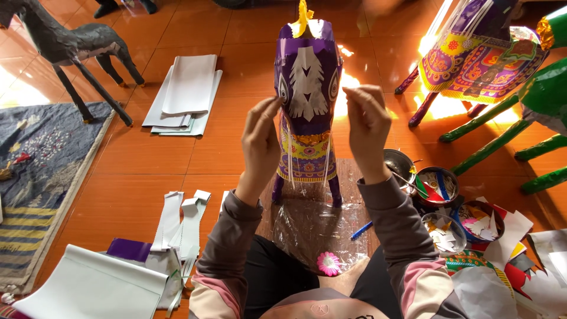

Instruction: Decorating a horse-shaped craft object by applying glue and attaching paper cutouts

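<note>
A purple paper horse figure (307,82) stands upright on a sheet of clear plastic (307,224) in front of me, with a white fringed mane, a yellow crest and a patterned yellow chest cloth. My left hand (261,137) is raised at its left side, fingertips pinched at the edge of the head. My right hand (367,121) is raised at its right side, fingers pinched close to the head. Thin white strings hang down the chest. Whether either hand grips a string I cannot tell.
A grey unpainted horse frame (71,44) stands far left above a rug (41,171). White paper sheets (186,91) lie behind, more paper (94,286) near left. Bowls of scraps (440,186) sit right, beside a decorated horse (472,56) and green legs (531,118). A pink flower (328,263) lies near.
</note>
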